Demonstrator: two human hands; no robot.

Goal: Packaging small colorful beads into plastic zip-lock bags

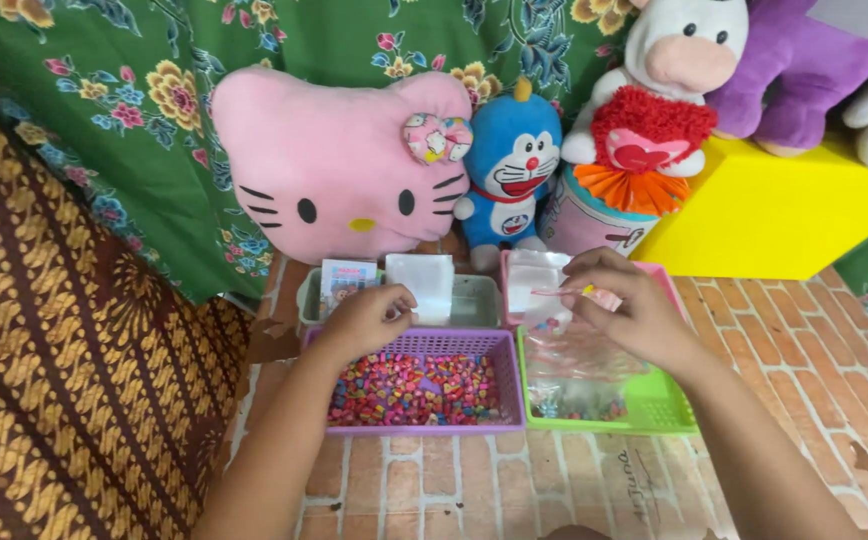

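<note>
two hands | left hand (362,318) grip clenched over purple basket (416,427) | right hand (626,308) pinching small plastic bag (566,292)

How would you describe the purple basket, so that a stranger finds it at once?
Start at the big pink cat-face cushion. In front of it lies a purple basket, below the left hand. Unlike the green basket beside it, it holds loose multicoloured beads.

Purple plush toy (814,60) cut by top edge; small item between right-hand fingertips (586,291) indistinct.
</note>
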